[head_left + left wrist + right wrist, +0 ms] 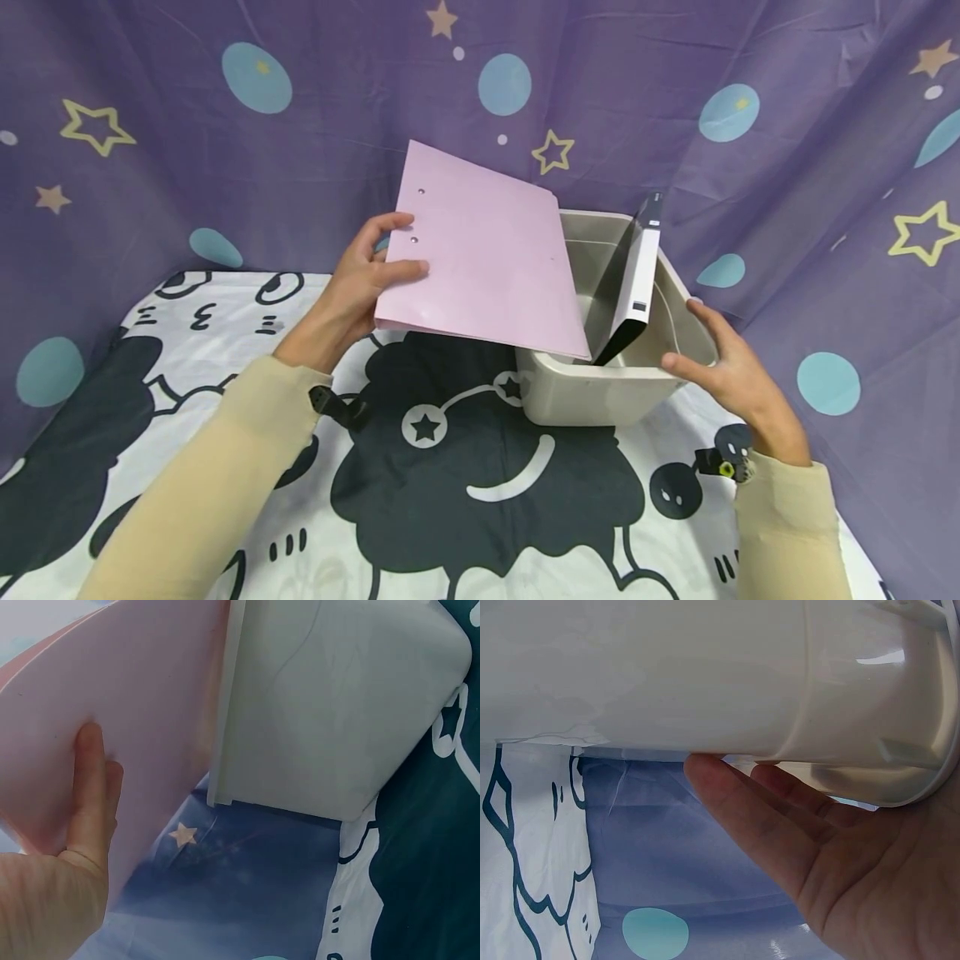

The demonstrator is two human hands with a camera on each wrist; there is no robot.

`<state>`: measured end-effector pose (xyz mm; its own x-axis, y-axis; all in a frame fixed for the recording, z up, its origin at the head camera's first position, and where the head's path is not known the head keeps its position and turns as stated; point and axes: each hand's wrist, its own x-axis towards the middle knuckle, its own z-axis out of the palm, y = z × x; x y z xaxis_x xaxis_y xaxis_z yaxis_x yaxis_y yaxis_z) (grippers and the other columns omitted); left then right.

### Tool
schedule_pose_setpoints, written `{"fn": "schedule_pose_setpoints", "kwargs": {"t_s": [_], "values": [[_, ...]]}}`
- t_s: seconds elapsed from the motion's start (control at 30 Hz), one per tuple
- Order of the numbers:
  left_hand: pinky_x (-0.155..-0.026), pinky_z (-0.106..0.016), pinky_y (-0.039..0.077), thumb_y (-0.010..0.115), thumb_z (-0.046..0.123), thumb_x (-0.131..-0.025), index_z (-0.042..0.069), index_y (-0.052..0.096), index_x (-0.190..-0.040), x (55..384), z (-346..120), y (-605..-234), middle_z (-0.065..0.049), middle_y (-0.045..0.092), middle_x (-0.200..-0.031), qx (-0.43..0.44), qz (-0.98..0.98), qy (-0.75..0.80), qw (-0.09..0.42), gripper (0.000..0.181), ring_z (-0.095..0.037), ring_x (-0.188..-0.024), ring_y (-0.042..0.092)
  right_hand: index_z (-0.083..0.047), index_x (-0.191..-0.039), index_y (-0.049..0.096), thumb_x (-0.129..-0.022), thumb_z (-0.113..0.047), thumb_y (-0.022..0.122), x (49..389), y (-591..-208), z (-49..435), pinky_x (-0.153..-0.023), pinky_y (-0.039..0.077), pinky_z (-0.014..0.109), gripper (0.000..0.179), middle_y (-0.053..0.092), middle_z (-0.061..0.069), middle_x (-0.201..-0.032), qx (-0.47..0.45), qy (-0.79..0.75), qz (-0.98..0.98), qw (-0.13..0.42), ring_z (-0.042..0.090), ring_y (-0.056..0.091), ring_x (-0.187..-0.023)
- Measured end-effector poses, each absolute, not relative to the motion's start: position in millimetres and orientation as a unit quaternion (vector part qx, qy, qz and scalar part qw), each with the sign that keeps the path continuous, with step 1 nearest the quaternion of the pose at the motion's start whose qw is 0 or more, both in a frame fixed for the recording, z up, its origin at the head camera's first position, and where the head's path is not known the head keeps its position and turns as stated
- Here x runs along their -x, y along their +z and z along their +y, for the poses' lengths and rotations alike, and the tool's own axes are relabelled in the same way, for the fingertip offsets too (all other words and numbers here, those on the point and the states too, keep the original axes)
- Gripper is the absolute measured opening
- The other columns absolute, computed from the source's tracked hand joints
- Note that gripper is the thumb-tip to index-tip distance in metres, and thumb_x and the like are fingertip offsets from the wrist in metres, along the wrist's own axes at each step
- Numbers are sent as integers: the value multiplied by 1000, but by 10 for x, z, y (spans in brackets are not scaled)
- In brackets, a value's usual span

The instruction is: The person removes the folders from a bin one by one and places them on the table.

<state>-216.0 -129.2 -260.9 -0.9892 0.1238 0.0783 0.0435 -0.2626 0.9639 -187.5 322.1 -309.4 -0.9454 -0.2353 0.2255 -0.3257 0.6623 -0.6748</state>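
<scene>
A pale pink binder (483, 250) with two small rivets near its left edge tilts over the left side of a cream plastic bin (592, 400). My left hand (360, 279) grips its left edge, with thumb and fingers spread on the cover. In the left wrist view, fingers (90, 791) lie along a pink face. My right hand (738, 375) touches the bin's front right corner, its thumb and fingers extended near the rim. The right wrist view has its thumb (750, 825) right at the bin's outer wall.
Inside the bin a black file with a white spine (637, 283) stands leaning, its top above the rim. A black-and-white cartoon cloth (487, 517) covers the surface. Behind hangs a purple curtain (337, 100) with stars and blue spots.
</scene>
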Motion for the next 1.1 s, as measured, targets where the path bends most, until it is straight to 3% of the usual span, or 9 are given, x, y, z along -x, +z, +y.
{"fn": "schedule_pose_setpoints", "kwargs": {"t_s": [0.3, 0.63, 1.1], "values": [[-59, -35, 57, 67, -6, -82, 24, 45, -132, 2128, -1340, -2689, -14, 48, -122, -69, 584, 808, 19, 62, -23, -80, 67, -7, -152, 18, -83, -24, 71, 1848, -3087, 3223, -104, 20, 63, 89, 25, 23, -151, -148, 380, -911, 59, 43, 27, -132], [-56, -35, 56, 65, -6, -84, 22, 44, -132, 2063, -1378, -2742, -16, 55, -112, -82, 561, 823, 26, 60, -23, -74, 69, -7, -152, 18, -83, -23, 71, 1832, -3090, 3248, -102, 22, 60, 89, 27, 24, -150, -143, 380, -912, 60, 40, 30, -129], [-57, -32, 56, 64, -6, -85, 22, 44, -131, 1941, -1538, -2790, -17, 52, -113, -73, 553, 830, 19, 57, -22, -75, 69, -6, -152, 18, -84, -23, 71, 1850, -3074, 3217, -106, 17, 63, 88, 23, 23, -153, -155, 380, -910, 59, 42, 23, -135]]}}
